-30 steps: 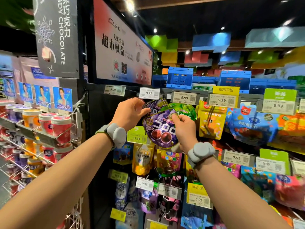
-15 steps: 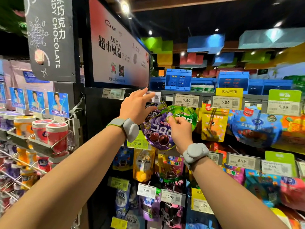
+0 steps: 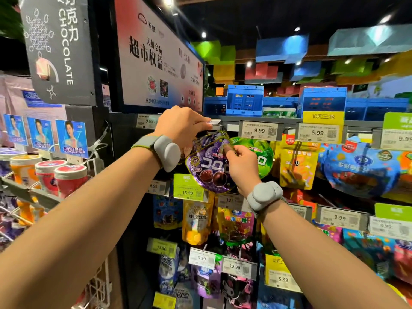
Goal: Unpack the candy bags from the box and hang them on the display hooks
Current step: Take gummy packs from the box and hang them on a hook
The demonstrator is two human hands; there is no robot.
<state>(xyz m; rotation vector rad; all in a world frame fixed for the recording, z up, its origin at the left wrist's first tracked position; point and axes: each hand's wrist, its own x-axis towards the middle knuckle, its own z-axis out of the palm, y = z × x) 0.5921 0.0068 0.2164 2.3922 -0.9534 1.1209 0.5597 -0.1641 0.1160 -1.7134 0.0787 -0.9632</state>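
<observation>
- Reaching up at the far left of the top rail, left hand (image 3: 182,126) with fingers curled round the white price tag (image 3: 213,122) at the tip of the hook, apparently lifting or steadying it; hook wire itself mostly hidden behind the knuckles.
- Hanging just below and right of that hand, purple candy bag (image 3: 207,166), round and glossy, long axis running top to bottom, top edge tilted toward the hook tip, bottom swinging free over the green tag marked 15.90 (image 3: 188,190).
- Pinching the bag's upper right edge, right hand (image 3: 242,161), thumb and forefinger closed on the foil near the hang hole; hole itself not visible, so whether already on the wire cannot be told.
- Sitting directly behind the purple one, green candy bag (image 3: 260,152), apparently on the neighbouring hook, touching or nearly so.
- Judging the relation that matters: hook tip above and slightly left of the bag's top edge, between both hands; right hand nearer the bag, left nearer the hook, so the likely next move a short lift up and back along the wire.
- Showing no box anywhere in view.
</observation>
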